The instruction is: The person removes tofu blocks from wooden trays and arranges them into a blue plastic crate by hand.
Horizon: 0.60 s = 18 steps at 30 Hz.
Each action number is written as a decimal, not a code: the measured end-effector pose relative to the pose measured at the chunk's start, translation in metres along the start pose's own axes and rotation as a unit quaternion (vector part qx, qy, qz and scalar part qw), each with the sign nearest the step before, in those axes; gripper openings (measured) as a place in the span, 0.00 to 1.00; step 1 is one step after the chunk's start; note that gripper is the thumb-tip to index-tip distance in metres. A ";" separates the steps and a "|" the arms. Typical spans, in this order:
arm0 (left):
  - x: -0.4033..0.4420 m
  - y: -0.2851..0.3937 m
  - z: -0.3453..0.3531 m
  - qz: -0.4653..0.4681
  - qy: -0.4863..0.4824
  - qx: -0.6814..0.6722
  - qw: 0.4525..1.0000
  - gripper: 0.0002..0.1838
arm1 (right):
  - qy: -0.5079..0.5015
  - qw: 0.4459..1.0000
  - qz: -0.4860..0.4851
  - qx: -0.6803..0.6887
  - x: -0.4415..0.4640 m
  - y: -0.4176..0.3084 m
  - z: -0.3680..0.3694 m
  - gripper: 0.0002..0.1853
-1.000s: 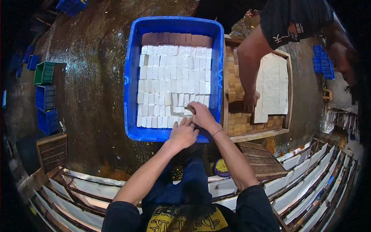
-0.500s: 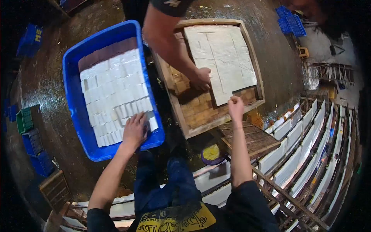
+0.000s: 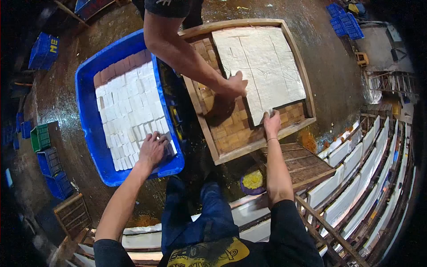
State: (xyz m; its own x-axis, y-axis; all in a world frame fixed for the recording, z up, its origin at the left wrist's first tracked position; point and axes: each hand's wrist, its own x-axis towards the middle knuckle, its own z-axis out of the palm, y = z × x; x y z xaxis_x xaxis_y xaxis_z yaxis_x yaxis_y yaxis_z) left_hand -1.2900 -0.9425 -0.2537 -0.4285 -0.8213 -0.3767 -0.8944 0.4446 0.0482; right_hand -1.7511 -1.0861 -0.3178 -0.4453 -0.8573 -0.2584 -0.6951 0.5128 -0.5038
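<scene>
My left hand [image 3: 152,149] rests over the lower right of the blue tub [image 3: 84,116], fingers apart, touching the white tofu blocks [image 3: 131,104] packed in rows. My right hand [image 3: 271,123] is pinched at the near corner of a large white tofu slab [image 3: 267,66], with a bit of white tofu showing between thumb and fingers. Scored lines run along the slab. It lies on a woven mat [image 3: 233,129] inside a wooden frame [image 3: 262,141]. From the far side, another person's hand [image 3: 235,84] reaches to the slab's left edge.
A bowl of yellow bits [image 3: 252,180] stands below the frame, beside a slatted wooden board [image 3: 302,162]. Racks of white slabs [image 3: 356,178] fill the lower right. Crates stand at the left, including a green one [image 3: 41,137], and blue crates [image 3: 344,22] at the upper right.
The view has shifted a little. My right hand stays at the slab's near corner and my left over the blocks. The other person's fingers have spread along the slab's left edge.
</scene>
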 end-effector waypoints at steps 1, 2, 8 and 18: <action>0.002 0.001 0.001 -0.002 -0.002 -0.001 1.000 0.17 | -0.003 1.000 -0.001 0.000 0.001 0.004 -0.001 0.25; 0.002 0.002 0.001 -0.009 0.010 -0.016 1.000 0.17 | 0.023 0.999 -0.037 -0.019 0.007 0.014 -0.004 0.26; -0.012 0.001 -0.013 -0.040 0.031 -0.067 0.996 0.17 | -0.132 0.969 0.044 0.205 -0.022 -0.029 -0.072 0.24; -0.041 -0.015 0.004 -0.035 0.060 -0.108 0.992 0.24 | -0.348 0.773 -0.527 0.063 -0.244 -0.304 -0.039 0.14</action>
State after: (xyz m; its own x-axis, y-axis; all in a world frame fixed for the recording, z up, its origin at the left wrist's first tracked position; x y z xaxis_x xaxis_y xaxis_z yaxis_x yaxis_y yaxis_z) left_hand -1.2586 -0.9138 -0.2427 -0.3644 -0.8899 -0.2743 -0.9238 0.3084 0.2268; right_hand -1.4534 -1.0308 -0.0695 0.7726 -0.6349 -0.0076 -0.3841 -0.4578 -0.8018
